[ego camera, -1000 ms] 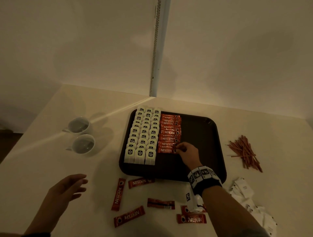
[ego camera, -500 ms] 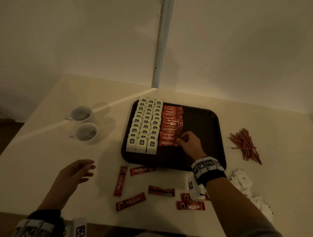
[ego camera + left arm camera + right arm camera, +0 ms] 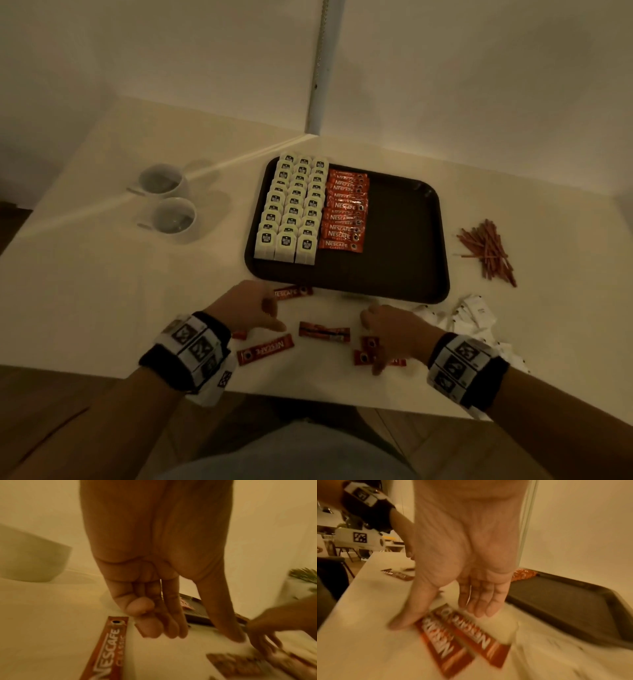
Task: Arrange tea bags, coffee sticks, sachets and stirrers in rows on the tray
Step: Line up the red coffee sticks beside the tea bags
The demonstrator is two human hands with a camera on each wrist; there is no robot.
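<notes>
A dark brown tray [image 3: 404, 240] carries three rows of white tea bags [image 3: 291, 212] on its left and a column of red coffee sticks [image 3: 346, 212] beside them. Several loose coffee sticks [image 3: 324, 331] lie on the table in front of the tray. My left hand [image 3: 270, 315] hovers over the left ones with loosely curled fingers, thumb down, holding nothing; one stick [image 3: 108, 649] lies just beside it. My right hand [image 3: 373, 342] is flat over two sticks [image 3: 481, 632], and its thumb [image 3: 402, 622] touches one. Brown stirrers [image 3: 486, 250] and white sachets [image 3: 472, 315] lie right of the tray.
Two white cups [image 3: 168, 202] stand on the table left of the tray. The tray's right half is bare. The table's front edge runs just below both wrists. A wall corner with a pale post [image 3: 318, 68] rises behind the tray.
My right hand has left the coffee row on the tray and come back to the loose sticks by the table's front edge. My left hand has moved right toward the sticks.
</notes>
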